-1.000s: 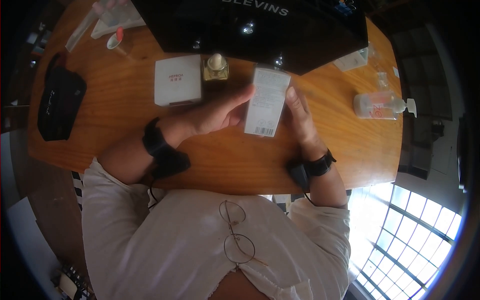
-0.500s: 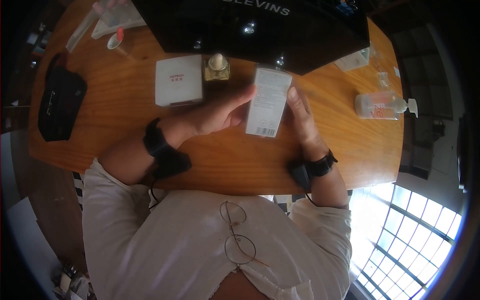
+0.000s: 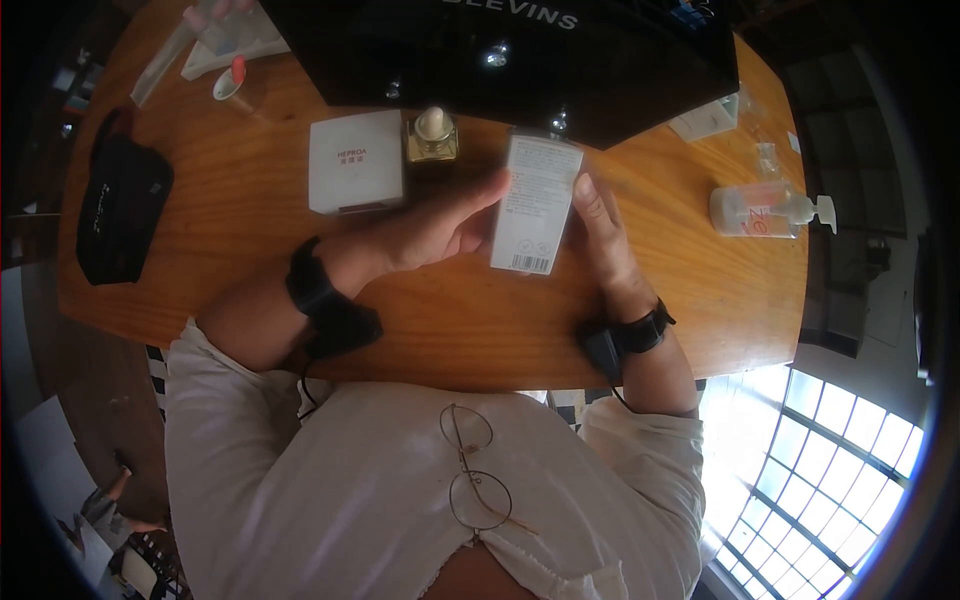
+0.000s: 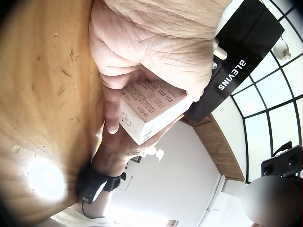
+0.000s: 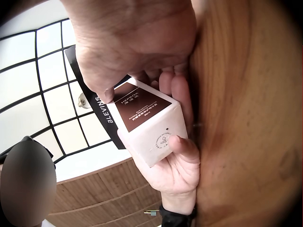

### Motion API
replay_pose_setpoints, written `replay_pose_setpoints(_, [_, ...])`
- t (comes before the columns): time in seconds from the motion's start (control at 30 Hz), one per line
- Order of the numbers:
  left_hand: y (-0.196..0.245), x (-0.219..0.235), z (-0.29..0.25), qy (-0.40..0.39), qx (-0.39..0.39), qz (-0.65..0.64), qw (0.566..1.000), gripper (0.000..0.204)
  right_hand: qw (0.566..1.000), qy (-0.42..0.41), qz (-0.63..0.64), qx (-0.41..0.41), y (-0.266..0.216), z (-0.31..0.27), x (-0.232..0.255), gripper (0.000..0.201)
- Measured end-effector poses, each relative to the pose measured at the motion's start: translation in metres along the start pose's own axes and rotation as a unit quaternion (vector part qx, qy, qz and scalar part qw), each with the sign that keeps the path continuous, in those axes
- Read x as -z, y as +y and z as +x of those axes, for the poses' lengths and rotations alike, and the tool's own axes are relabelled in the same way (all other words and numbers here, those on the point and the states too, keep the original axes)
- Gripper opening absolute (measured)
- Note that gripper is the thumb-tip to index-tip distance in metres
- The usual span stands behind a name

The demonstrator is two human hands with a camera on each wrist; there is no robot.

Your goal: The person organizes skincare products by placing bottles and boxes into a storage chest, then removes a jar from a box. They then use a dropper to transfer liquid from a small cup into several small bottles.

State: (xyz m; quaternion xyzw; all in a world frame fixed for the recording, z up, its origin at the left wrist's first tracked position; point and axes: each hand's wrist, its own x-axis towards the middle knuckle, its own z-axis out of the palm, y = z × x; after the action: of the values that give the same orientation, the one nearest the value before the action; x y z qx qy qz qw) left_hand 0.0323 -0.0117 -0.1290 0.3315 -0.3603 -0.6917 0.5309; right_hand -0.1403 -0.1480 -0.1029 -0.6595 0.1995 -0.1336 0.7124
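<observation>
A tall white carton (image 3: pixel 536 205) stands tilted between the two hands, its printed face and barcode turned up to the head view. The left hand (image 3: pixel 435 230) grips its left side, thumb along the near edge. On the other side the right hand (image 3: pixel 603 238) holds it, thumb at the right edge. In the left wrist view, fingers reach under the carton (image 4: pixel 154 106), whose side looks pinkish with small print. The right wrist view shows a brown label panel on the carton (image 5: pixel 158 125) and a round logo on its white end. Both hands' fingers are partly hidden behind it.
Left of the hands are a white HEPROA box (image 3: pixel 355 160) and a gold bottle (image 3: pixel 433 138) with a pale cap. A black BLEVINS panel (image 3: pixel 520 60) spans the back. A pump bottle (image 3: pixel 760 210) is at right, a black pouch (image 3: pixel 125 200) at left, a cup (image 3: pixel 232 92) behind.
Both hands and the carton stay nearly still, with the printed face still upward. What looks like a person's limb has come into view at the lower left edge.
</observation>
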Motion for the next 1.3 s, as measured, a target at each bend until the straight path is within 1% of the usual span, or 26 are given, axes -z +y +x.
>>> replay_pose_setpoints(0.23, [-0.0020,0.0014,-0.0002,0.003,0.004,0.001,1.000,0.076,1.000,-0.001,-0.008,-0.004,0.0009,-0.0005,0.0007,0.071])
replay_pose_setpoints(0.33, [0.0006,-0.0008,-0.0010,0.009,0.002,0.001,1.000,0.075,1.000,0.005,-0.004,0.012,0.0014,0.0006,-0.0007,0.069])
replay_pose_setpoints(0.53, [0.0001,-0.0009,-0.0009,0.004,-0.001,-0.004,1.000,0.074,0.999,-0.007,-0.017,0.034,0.0036,0.0018,0.0021,0.066])
replay_pose_setpoints(0.63, [-0.0015,0.0014,-0.0001,-0.006,-0.001,-0.010,1.000,0.074,1.000,-0.011,-0.007,0.021,-0.0004,0.0002,-0.0002,0.065])
replay_pose_setpoints(0.73, [-0.0027,0.0027,0.0000,-0.007,0.000,-0.006,1.000,0.075,1.000,-0.013,0.003,-0.016,-0.0054,-0.0030,-0.0002,0.065])
replay_pose_setpoints(0.83, [-0.0030,0.0022,0.0000,0.003,0.001,-0.015,1.000,0.075,0.999,-0.009,-0.016,0.032,-0.0015,0.0003,0.0000,0.064])
replay_pose_setpoints(1.03, [0.0002,0.0013,-0.0008,-0.011,-0.002,-0.014,1.000,0.075,1.000,-0.013,-0.007,0.019,-0.0012,-0.0003,-0.0005,0.064])
replay_pose_setpoints(1.13, [0.0006,-0.0011,-0.0012,0.005,-0.002,-0.014,1.000,0.075,1.000,0.002,-0.008,0.021,-0.0029,-0.0008,-0.0028,0.064])
replay_pose_setpoints(1.23, [-0.0016,0.0026,-0.0009,-0.018,0.004,-0.017,1.000,0.075,1.000,-0.010,-0.003,-0.006,-0.0033,-0.0023,0.0003,0.065])
replay_pose_setpoints(1.3, [-0.0002,0.0003,-0.0017,-0.007,0.002,-0.016,1.000,0.075,1.000,-0.009,-0.012,0.008,0.0005,-0.0007,0.0017,0.066])
